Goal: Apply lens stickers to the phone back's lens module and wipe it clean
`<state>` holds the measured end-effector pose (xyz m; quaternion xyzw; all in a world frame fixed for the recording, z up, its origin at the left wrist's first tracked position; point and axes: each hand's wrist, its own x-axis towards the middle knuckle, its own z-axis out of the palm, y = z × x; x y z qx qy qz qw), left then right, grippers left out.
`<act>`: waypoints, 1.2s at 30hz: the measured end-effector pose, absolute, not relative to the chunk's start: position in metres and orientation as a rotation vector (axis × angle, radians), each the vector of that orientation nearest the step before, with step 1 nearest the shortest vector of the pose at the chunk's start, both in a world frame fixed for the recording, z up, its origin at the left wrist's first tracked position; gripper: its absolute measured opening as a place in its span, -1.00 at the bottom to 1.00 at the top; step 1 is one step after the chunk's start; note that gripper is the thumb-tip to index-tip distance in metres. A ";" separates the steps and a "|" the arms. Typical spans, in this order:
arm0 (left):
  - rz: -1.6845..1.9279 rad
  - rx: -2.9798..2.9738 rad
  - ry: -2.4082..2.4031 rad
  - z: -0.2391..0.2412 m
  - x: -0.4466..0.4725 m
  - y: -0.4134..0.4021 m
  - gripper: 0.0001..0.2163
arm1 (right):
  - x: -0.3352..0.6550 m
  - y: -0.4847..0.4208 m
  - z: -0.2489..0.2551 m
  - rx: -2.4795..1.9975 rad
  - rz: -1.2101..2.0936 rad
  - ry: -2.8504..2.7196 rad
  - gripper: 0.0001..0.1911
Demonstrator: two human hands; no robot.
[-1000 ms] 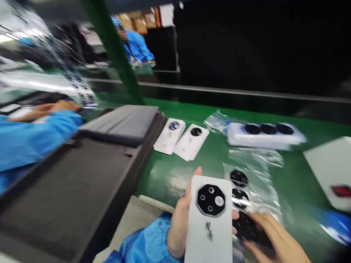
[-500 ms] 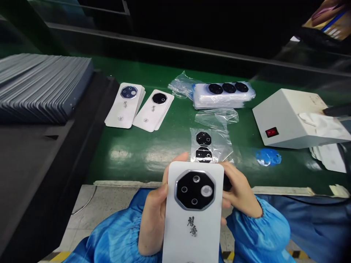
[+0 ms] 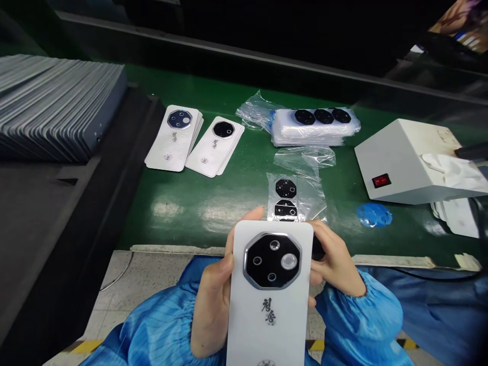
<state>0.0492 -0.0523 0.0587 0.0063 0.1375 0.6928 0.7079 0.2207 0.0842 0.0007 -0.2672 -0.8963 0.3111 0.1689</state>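
Head view: left hand (image 3: 211, 305) holds the white phone back (image 3: 270, 295), thumb on its left edge; phone back is near centre, lens end far, over the table's (image 3: 244, 173) near edge; right hand (image 3: 339, 262) at its right corner, fingers bent by a dark piece (image 3: 317, 248), tips hidden, can't tell grip; clear bag (image 3: 310, 201) just beyond; two card-like stacks (image 3: 168, 152) far left; white box (image 3: 404, 157) right.

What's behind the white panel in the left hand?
Beyond the white panel, above: clear film with black octagonal pieces; at right, the right hand and part of a dark object. Anything else there is covered.
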 end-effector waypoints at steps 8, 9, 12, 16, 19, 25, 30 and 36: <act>1.473 0.077 0.368 0.057 0.045 -0.057 -0.39 | 0.221 0.083 0.002 -0.768 0.854 -2.546 -0.67; 1.468 0.076 0.372 0.056 0.044 -0.057 -0.39 | 0.221 0.083 0.002 -0.764 0.852 -2.546 -0.67; 1.449 0.075 0.365 0.055 0.043 -0.057 -0.40 | 0.220 0.083 0.002 -0.762 0.848 -2.549 -0.65; 1.464 0.101 0.317 0.054 0.043 -0.056 -0.40 | 0.219 0.083 0.003 -0.765 0.848 -2.549 -0.63; 1.452 0.084 0.314 0.055 0.042 -0.055 -0.39 | 0.219 0.082 0.003 -0.762 0.841 -2.550 -0.63; 1.416 0.062 0.453 0.055 0.039 -0.057 -0.40 | 0.218 0.083 0.004 -0.759 0.836 -2.548 -0.65; 1.374 0.067 0.552 0.053 0.037 -0.060 -0.36 | 0.219 0.083 0.004 -0.768 0.829 -2.549 -0.64; 1.381 0.098 0.587 0.056 0.038 -0.061 -0.36 | 0.221 0.083 0.000 -0.759 0.839 -2.540 -0.61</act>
